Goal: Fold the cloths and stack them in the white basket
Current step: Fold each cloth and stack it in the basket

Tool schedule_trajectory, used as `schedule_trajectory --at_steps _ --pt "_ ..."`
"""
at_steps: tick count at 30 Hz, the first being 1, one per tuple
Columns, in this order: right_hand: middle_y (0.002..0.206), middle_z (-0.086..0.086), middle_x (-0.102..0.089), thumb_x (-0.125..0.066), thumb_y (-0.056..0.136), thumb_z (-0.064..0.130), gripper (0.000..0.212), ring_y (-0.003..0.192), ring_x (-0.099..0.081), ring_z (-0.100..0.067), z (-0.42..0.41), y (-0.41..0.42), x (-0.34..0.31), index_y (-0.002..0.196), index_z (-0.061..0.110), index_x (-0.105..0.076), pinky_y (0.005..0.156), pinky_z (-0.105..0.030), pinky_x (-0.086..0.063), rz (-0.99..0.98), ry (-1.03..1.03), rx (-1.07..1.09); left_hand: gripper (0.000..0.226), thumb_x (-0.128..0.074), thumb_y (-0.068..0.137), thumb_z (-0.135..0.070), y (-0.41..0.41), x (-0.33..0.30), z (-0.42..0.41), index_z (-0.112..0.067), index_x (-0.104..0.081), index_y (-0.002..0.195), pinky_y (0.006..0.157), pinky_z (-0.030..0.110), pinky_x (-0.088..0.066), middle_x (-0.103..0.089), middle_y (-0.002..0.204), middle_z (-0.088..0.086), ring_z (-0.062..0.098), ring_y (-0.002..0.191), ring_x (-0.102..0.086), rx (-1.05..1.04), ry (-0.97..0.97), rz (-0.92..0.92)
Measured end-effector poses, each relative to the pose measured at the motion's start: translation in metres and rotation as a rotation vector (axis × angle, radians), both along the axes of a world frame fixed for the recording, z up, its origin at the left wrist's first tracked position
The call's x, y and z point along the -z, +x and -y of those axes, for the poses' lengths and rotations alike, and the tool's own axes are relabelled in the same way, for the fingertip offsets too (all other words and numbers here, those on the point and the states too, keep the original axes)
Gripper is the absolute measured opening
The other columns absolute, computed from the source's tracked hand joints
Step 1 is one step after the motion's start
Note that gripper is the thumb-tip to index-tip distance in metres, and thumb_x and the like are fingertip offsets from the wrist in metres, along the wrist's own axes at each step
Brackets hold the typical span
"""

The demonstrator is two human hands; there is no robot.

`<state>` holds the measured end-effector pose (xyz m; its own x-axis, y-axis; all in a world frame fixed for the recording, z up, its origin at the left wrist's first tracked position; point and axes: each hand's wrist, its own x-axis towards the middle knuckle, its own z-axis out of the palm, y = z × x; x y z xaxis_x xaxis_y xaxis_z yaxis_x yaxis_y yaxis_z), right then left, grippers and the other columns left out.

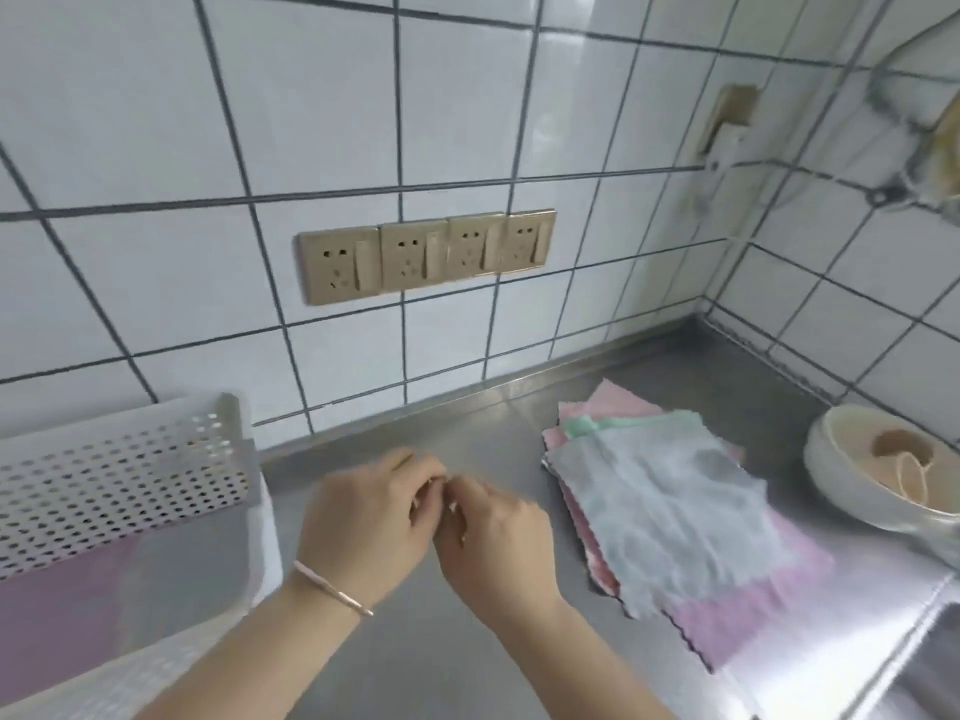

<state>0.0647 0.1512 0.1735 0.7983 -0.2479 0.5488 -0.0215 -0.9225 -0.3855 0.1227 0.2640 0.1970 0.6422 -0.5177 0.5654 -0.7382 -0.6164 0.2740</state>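
A loose pile of cloths (670, 517) lies on the steel counter at the right: a pale grey-blue one on top, pink and green ones under it. The white perforated basket (124, 459) stands at the left, with a pink cloth (57, 615) lying flat inside it. My left hand (363, 527) and my right hand (493, 548) hover together over the counter between basket and pile, fingertips touching each other, fingers curled. Neither hand holds a cloth.
The steel counter (415, 641) runs to a tiled wall with a row of sockets (426, 257). A white bowl (878, 465) sits at the far right by the corner. A sink edge (930, 662) shows at the bottom right.
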Motion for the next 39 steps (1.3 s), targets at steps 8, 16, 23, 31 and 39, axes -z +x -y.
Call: schedule_trajectory --at_steps 8,16,23,31,39 --pt "0.046 0.007 -0.052 -0.042 0.071 0.039 0.024 0.038 -0.047 -0.011 0.162 -0.091 0.104 0.056 0.022 -0.051 0.037 -0.02 -0.02 -0.364 0.214 0.167 0.008 -0.051 0.066 -0.037 -0.06 0.116 0.167 -0.032 -0.057 0.064 0.033 0.018 -0.032 -0.057 0.056 -0.017 0.006 0.041 -0.054 0.129 0.181 -0.28" --pt "0.06 0.006 -0.061 -0.053 0.078 0.033 0.018 0.05 -0.052 -0.013 0.242 -0.151 0.166 0.066 0.02 -0.058 0.042 -0.011 -0.019 -0.537 0.339 0.175 0.039 -0.086 0.022 -0.04 -0.104 0.189 0.249 -0.035 -0.057 0.047 0.035 0.011 -0.032 -0.051 0.053 -0.021 -0.003 0.054 -0.057 0.192 0.539 -0.405" --pt "0.053 0.012 -0.051 -0.058 0.076 0.04 0.025 0.042 -0.034 -0.002 0.27 -0.153 0.185 0.058 0.024 -0.052 0.039 -0.007 -0.012 -0.55 0.298 0.18 0.044 -0.088 0.019 -0.037 -0.107 0.208 0.265 -0.028 -0.055 0.046 0.034 0.017 -0.034 -0.051 0.051 -0.01 0.011 0.048 -0.058 0.124 0.625 -0.438" --pt "0.08 0.003 -0.067 -0.039 0.083 0.039 0.031 0.073 -0.062 -0.017 0.285 -0.147 0.196 0.079 0.019 -0.063 0.052 -0.021 -0.034 -0.547 0.356 0.058 0.041 -0.082 0.012 -0.012 -0.107 0.212 0.275 -0.019 -0.053 0.041 0.032 0.014 -0.031 -0.048 0.041 -0.002 0.017 0.033 -0.05 0.07 0.62 -0.328" --pt "0.064 0.015 -0.051 -0.05 0.065 0.032 0.011 0.065 -0.044 -0.003 0.281 -0.138 0.203 0.074 0.034 -0.044 0.041 -0.013 -0.027 -0.446 0.213 0.025 0.041 -0.083 0.017 -0.011 -0.109 0.226 0.274 -0.018 -0.055 0.046 0.037 0.018 -0.038 -0.05 0.046 0.0 0.017 0.04 -0.054 0.07 0.617 -0.272"
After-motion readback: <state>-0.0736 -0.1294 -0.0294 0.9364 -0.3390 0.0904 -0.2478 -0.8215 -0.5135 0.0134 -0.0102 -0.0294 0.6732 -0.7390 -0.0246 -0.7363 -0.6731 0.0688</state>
